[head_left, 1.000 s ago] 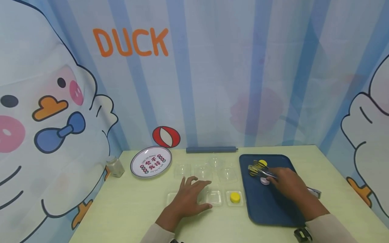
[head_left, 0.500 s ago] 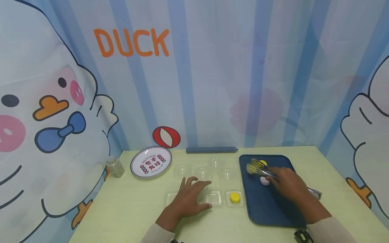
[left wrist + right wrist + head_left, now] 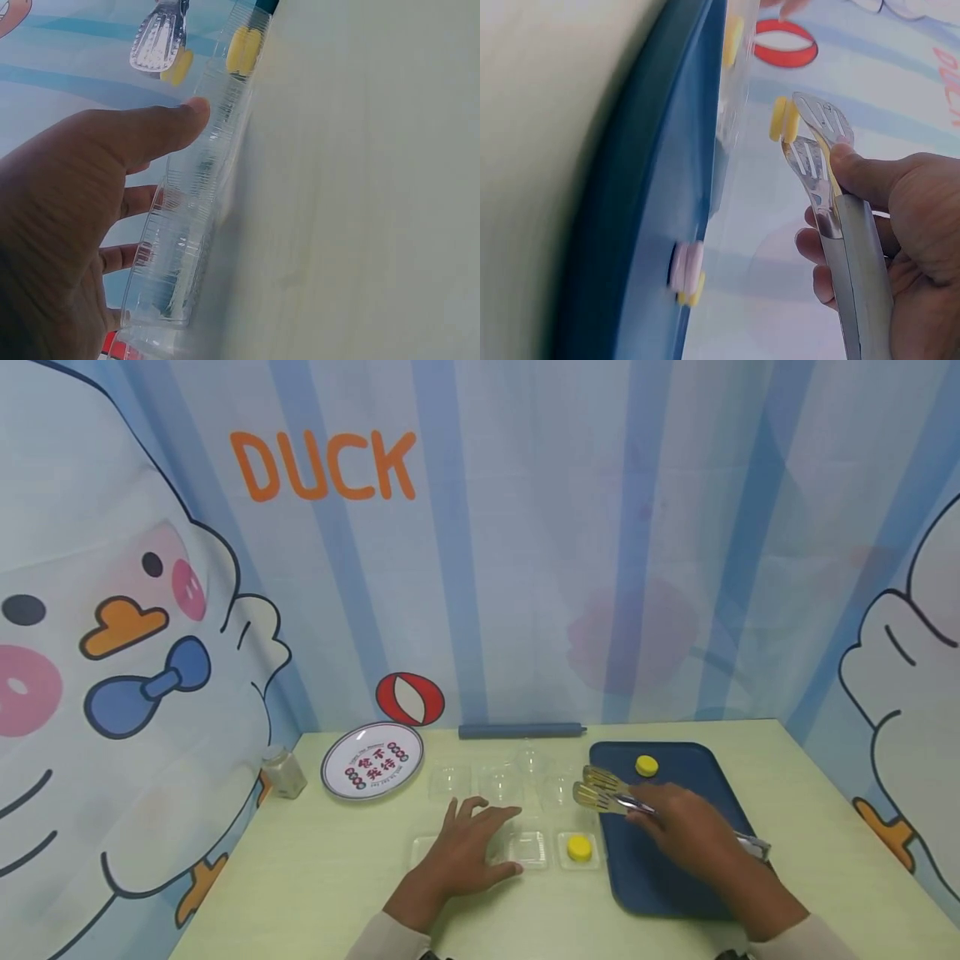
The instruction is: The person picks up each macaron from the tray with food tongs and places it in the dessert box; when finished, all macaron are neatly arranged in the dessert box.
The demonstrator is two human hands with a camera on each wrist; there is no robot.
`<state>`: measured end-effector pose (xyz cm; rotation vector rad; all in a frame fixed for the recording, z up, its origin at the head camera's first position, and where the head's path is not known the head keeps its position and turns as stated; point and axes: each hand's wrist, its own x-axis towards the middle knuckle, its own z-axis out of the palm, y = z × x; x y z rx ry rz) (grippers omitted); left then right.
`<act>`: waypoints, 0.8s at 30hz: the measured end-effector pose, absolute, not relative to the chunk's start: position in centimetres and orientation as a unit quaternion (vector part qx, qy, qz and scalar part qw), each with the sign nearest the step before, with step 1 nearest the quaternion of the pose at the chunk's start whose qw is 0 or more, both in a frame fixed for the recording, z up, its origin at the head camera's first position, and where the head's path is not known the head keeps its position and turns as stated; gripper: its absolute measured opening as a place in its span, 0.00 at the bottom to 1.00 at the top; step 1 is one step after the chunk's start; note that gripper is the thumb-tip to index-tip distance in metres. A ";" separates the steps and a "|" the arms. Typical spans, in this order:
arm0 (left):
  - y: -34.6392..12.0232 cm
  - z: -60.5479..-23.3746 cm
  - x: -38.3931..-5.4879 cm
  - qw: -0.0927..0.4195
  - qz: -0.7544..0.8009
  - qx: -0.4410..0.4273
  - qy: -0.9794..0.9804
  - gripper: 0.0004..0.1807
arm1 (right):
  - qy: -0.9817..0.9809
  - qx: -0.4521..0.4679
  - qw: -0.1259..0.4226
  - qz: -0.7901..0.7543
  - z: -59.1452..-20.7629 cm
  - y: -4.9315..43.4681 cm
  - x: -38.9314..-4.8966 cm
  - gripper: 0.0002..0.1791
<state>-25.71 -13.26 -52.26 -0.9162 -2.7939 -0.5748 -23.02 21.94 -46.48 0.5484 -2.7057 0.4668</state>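
Note:
My right hand (image 3: 686, 827) grips metal tongs (image 3: 840, 232) with slotted ends. Pinched in their tips is a yellow macaron (image 3: 784, 118), clear in the right wrist view. In the head view the slotted ends reach past the left edge of the blue tray (image 3: 660, 881). My left hand (image 3: 468, 852) spreads over a row of clear plastic containers (image 3: 176, 225), thumb on the near side and fingers behind. At the row's right end, a second yellow macaron (image 3: 579, 848) sits in a container. Another yellow macaron (image 3: 647, 766) and a pink macaron (image 3: 686, 268) lie on the tray.
Behind the left hand stand several clear domed lids (image 3: 501, 785). A round printed plate (image 3: 372, 760) and a small jar (image 3: 283, 771) are at the back left. A grey-blue bar (image 3: 522, 730) lies along the table's back edge.
My right hand has moved left with the tongs, from over the tray to its left edge. The pink macaron is now hidden in the head view. My left hand stays put.

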 end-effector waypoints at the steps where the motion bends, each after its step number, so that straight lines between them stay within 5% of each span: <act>1: -13.3 -52.3 -25.7 0.072 -0.192 -0.305 -0.930 0.42 | -0.952 0.197 0.168 0.165 -46.5 21.7 -22.9 0.21; 24: -13.2 -52.0 -25.5 0.073 -0.194 -0.305 -0.930 0.46 | -0.933 0.281 0.150 0.164 -47.5 16.9 -21.3 0.20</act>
